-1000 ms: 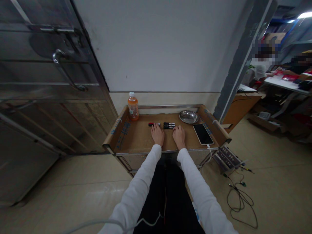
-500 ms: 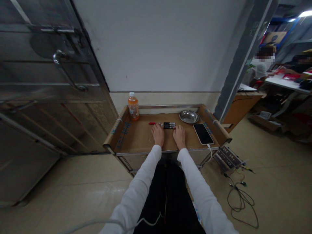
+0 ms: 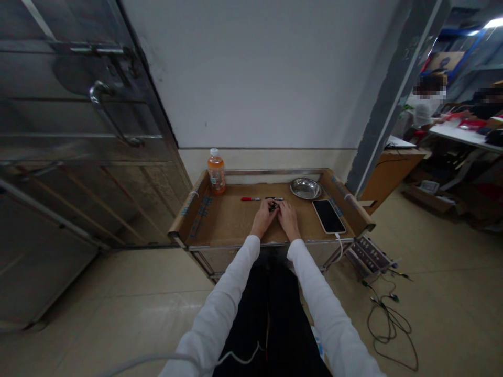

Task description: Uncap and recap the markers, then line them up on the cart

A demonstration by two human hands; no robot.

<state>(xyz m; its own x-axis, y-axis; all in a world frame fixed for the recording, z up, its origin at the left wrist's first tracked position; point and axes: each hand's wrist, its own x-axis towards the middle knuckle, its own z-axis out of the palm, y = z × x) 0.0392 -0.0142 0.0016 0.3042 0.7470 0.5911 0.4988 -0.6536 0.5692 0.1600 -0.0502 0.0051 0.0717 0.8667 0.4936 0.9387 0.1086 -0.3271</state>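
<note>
On the cardboard-lined cart (image 3: 220, 225) my left hand (image 3: 262, 219) and my right hand (image 3: 287, 220) meet at the middle. Their fingers are closed round a small black marker (image 3: 273, 207) held between them. A red marker (image 3: 248, 199) lies on the cardboard just beyond my left hand. Another black marker (image 3: 275, 199) lies beside it, behind my fingertips. How the held marker is split between the two hands is too small to make out.
An orange drink bottle (image 3: 216, 171) stands at the cart's back left. A steel bowl (image 3: 305, 188) and a phone (image 3: 329, 215) with a cable sit at the right. A metal door (image 3: 78, 136) is at left, cords (image 3: 387, 314) lie on the floor, and people work at a far right table.
Both hands lay flat on the cardboard before. They have since drawn together and picked up a black marker from the row; the red marker stays put.
</note>
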